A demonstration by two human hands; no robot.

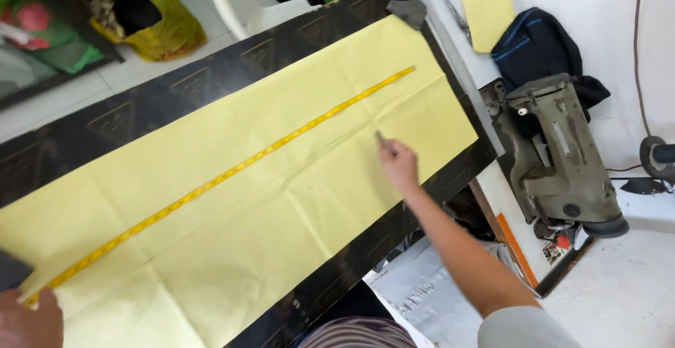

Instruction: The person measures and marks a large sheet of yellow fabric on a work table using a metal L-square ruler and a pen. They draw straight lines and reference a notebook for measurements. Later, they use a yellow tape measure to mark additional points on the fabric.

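A long pale yellow cloth (pixel 232 200) lies spread over a dark table (pixel 162 88). A yellow measuring tape (pixel 232 172) runs stretched along the cloth from the near left to the far right. My left hand (pixel 28 320) presses the tape's near end down at the bottom left corner. My right hand (pixel 397 162) reaches out over the cloth's right part, pinching a small grey piece of chalk (pixel 380 137) whose tip touches the cloth just below the tape.
An old grey-green sewing machine (pixel 562 158) stands on a white bench to the right, with dark blue cloth (pixel 538 46) and a folded yellow piece (pixel 486 7) behind it. A yellow bag (pixel 165 28) sits on the floor at top left. A grey chalk piece (pixel 409 12) lies at the table's far end.
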